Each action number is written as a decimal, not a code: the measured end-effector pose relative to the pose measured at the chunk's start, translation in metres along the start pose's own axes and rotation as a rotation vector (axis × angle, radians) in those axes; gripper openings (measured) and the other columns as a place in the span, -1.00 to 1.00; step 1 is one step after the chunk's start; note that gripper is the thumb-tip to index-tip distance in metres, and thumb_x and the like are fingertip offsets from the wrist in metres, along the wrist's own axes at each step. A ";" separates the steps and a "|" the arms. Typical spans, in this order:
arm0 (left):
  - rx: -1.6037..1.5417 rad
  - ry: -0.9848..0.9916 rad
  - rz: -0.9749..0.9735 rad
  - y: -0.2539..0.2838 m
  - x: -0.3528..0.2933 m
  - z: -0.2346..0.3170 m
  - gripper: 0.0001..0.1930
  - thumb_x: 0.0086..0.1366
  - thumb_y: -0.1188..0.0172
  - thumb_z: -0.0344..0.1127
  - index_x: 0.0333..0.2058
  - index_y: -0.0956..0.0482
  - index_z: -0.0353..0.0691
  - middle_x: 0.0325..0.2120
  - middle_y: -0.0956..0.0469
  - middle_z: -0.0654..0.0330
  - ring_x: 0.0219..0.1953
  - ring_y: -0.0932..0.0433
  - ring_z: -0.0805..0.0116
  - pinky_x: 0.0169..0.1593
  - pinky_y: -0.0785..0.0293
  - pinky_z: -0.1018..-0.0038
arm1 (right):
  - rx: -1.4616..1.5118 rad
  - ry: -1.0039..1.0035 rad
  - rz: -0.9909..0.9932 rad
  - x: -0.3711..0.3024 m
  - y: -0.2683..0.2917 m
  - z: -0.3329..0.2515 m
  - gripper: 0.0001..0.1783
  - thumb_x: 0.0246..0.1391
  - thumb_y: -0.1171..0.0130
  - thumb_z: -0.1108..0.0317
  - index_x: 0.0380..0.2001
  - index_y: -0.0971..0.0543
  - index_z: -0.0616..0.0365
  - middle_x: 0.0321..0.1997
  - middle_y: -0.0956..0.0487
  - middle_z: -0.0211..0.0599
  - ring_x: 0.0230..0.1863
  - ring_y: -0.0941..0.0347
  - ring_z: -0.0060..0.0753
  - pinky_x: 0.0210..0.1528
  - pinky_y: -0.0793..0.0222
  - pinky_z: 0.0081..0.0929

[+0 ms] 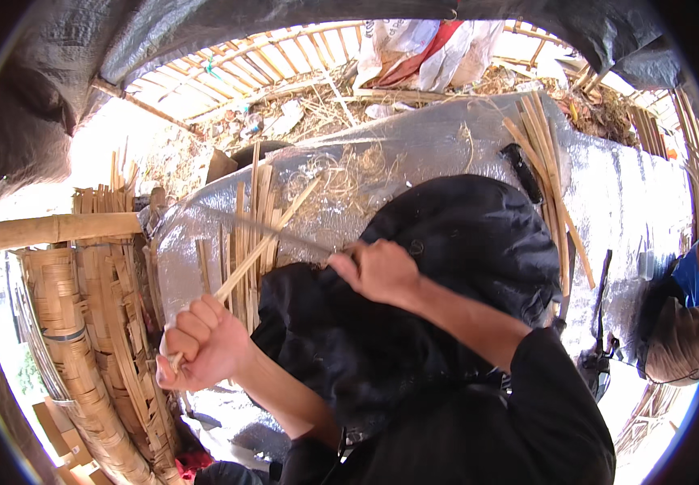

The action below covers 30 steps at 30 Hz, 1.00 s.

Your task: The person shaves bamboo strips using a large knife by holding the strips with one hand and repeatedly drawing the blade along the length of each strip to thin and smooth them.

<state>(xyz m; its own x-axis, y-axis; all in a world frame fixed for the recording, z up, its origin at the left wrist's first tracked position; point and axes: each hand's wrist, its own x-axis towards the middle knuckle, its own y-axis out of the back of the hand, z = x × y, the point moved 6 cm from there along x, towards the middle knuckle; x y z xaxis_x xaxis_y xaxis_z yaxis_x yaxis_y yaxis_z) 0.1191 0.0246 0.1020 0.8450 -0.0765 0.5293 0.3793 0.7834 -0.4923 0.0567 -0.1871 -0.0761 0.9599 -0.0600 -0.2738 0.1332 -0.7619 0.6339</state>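
My left hand (213,346) is closed in a fist around the lower end of a pale bamboo strip (291,212), which slants up and away to the right. My right hand (383,273) grips a knife (307,242), its handle hidden in my fingers. The long, thin blade points left and crosses the strip above my left hand; whether it touches the strip I cannot tell. Both hands are over my lap, which is covered in black cloth (462,234). Curly bamboo shavings (357,166) lie just beyond the blade.
Split bamboo strips lie in a left bundle (242,279) and a right bundle (539,145) on a silver sheet (616,186). Rolled woven bamboo (62,307) stands at the left, below a bamboo pole (66,230). A bamboo fence (285,56) and litter are at the back.
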 end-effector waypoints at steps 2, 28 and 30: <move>-0.034 -0.006 0.042 0.000 0.001 -0.003 -0.50 0.33 0.15 0.05 -0.70 0.06 0.00 -0.77 0.08 0.37 -0.63 0.17 0.47 -0.46 0.12 0.40 | -0.036 -0.142 0.044 0.027 -0.014 0.068 -0.22 0.34 0.12 -0.27 -0.45 -0.66 0.30 -0.51 -0.60 0.27 -0.33 -0.61 0.32 -0.23 -0.57 0.08; -0.077 0.024 0.193 0.010 0.037 -0.010 -0.49 0.28 0.03 0.04 -0.72 0.05 0.03 -0.75 0.11 0.37 -0.64 0.16 0.46 -0.46 0.08 0.41 | 0.022 -0.331 -0.013 0.020 -0.021 0.091 -0.19 0.39 0.22 -0.23 -0.33 -0.69 0.37 -0.23 -0.62 0.37 -0.15 -0.60 0.36 -0.05 -0.52 0.13; -0.010 -0.015 0.250 0.014 0.039 -0.006 -0.48 0.26 0.00 0.04 -0.72 0.05 0.04 -0.75 0.11 0.37 -0.65 0.13 0.46 -0.47 0.04 0.42 | 0.016 -0.307 0.038 0.032 -0.018 0.117 -0.18 0.39 0.20 -0.22 -0.42 -0.68 0.39 -0.36 -0.63 0.34 -0.27 -0.61 0.36 -0.14 -0.55 0.10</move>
<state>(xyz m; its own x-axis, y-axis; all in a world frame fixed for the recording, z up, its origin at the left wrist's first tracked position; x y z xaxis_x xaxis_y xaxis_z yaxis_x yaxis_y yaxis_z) 0.1594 0.0296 0.1115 0.9074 0.1278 0.4004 0.1630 0.7711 -0.6155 0.0560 -0.2505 -0.1806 0.8441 -0.2789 -0.4579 0.0924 -0.7656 0.6367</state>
